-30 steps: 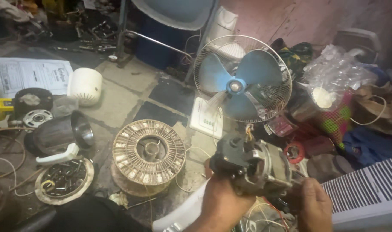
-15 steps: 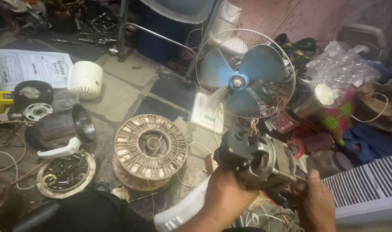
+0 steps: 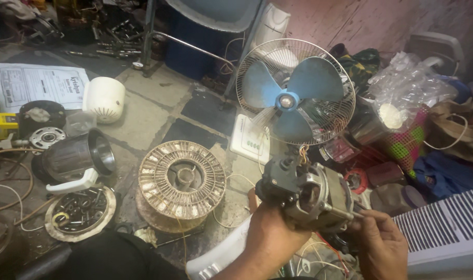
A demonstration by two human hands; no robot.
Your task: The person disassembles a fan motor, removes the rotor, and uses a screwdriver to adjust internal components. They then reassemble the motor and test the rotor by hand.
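The left hand (image 3: 270,233) has lifted the electric motor (image 3: 309,194) slightly (grip closed around it); right hand (image 3: 379,243) now pinches its shaft (image 3: 356,213).

The single head-worn camera looked steeply down, close over the cluttered floor (image 3: 158,111), facing twelve o'clock.

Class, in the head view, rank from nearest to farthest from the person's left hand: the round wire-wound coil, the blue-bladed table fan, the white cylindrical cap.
1. Round wire-wound coil, just left of the left hand.
2. Blue-bladed table fan, above it.
3. White cylindrical cap, far upper left.
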